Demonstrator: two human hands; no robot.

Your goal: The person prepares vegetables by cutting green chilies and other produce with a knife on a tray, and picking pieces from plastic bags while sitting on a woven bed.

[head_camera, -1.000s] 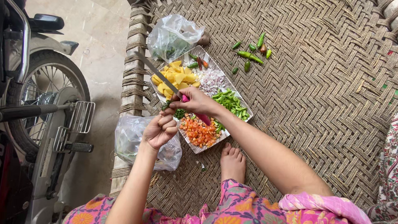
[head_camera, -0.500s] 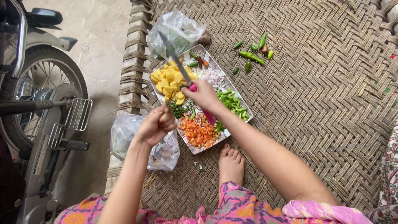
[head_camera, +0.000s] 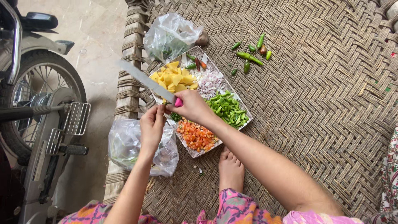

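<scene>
Seen from above, a person sits on a woven rope cot (head_camera: 315, 91). Near the frame's centre, the right hand (head_camera: 191, 107) is closed around a pink-handled knife (head_camera: 149, 85), blade angled toward the upper left over a rectangular tray (head_camera: 198, 152), so cuttings would land there. The left hand (head_camera: 152, 124), fingers pinched narrow, meets the blade's base; whatever it grips is hidden. The tray keeps yellow cubes (head_camera: 176, 79), chopped onion (head_camera: 211, 81), green pieces (head_camera: 228, 108) and tomato (head_camera: 197, 135) in separate heaps.

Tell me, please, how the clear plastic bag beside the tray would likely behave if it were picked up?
The clear plastic bag looks thin and crumpled, so it would probably sag limply. It seems nearly empty, so likely light. Lying at the woven cot's edge, it might slide off if pushed.
</scene>
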